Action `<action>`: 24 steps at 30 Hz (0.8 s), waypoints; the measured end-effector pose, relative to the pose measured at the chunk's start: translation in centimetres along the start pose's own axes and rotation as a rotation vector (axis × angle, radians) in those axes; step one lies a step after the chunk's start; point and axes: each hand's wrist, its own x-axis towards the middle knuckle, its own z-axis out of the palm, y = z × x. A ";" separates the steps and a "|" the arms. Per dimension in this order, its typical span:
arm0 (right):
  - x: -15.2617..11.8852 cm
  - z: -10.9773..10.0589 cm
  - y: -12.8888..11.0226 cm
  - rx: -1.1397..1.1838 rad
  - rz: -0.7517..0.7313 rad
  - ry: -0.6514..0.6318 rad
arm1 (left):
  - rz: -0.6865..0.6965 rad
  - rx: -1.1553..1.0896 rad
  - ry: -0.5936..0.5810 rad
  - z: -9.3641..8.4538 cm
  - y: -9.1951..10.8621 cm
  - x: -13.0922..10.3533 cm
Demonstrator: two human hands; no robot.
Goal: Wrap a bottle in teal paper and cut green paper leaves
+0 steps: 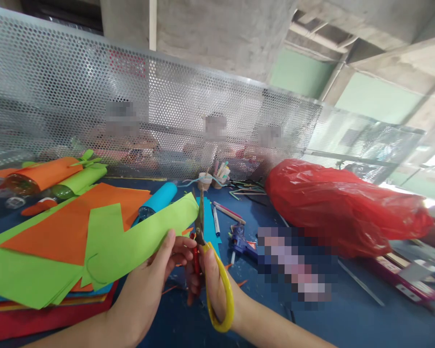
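Note:
My left hand [154, 275] pinches a bright green paper piece [141, 246] near its lower edge. The piece is long, with a wider tab at its left end and a pencil-like curve drawn near the bottom. My right hand [212, 275] grips scissors [223, 295] with a yellow handle loop, blades pointing up and away. The blades [200, 217] stand right at the paper's right end; whether they touch it I cannot tell. Part of my right hand's fingers is hidden behind the handle, where something red also shows.
Orange and green sheets [32, 275] are stacked at left, with paper-wrapped bottles [50, 174] behind. A blue roll [159, 199], markers [216, 220], a blue glue gun [241, 241] and cups [205, 181] lie ahead. A red plastic bag [329, 203] fills the right. A perforated metal screen [188, 106] stands behind.

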 end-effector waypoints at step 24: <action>0.0 -1.9 0.4 -0.156 -0.033 -0.086 | 0.107 -0.139 0.179 -0.2 2.1 2.0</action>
